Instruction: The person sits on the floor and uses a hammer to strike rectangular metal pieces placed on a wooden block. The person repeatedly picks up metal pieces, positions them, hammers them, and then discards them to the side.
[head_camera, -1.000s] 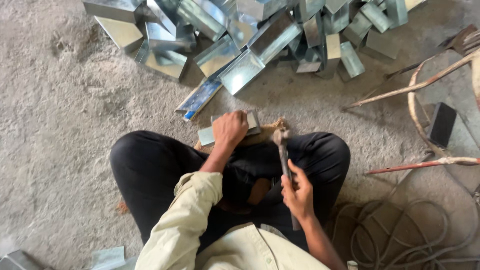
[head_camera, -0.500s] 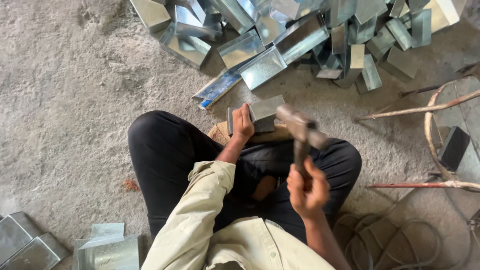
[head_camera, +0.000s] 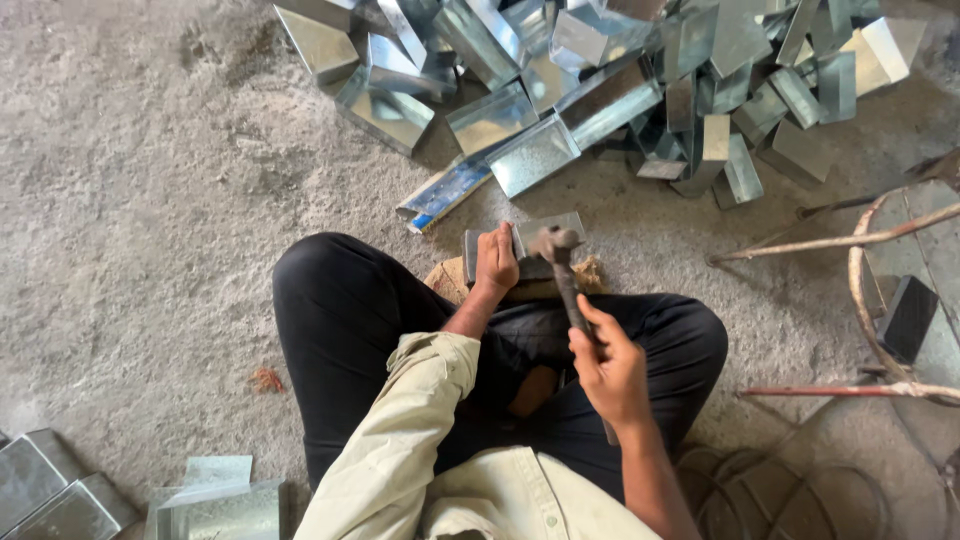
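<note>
A folded sheet-metal piece (head_camera: 540, 240), grey and rectangular, lies on a low wooden block (head_camera: 520, 285) on the concrete floor (head_camera: 150, 250), just ahead of our crossed legs. Our left hand (head_camera: 497, 262) presses flat on the piece, fingers extended and closed around nothing. Our right hand (head_camera: 610, 370) has its fingers wrapped tight around the handle of a hammer (head_camera: 560, 262), whose head sits just above the piece beside the left hand. Just beyond lies a long metal strip with a blue label (head_camera: 445, 192). Farther out, a heap of shiny folded metal boxes (head_camera: 600, 90) fills the top edge. Open floor lies to the left; more metal pieces (head_camera: 60, 495) rest at lower left. Bent rods (head_camera: 850, 240) and coiled cable (head_camera: 790, 490) crowd the right.
</note>
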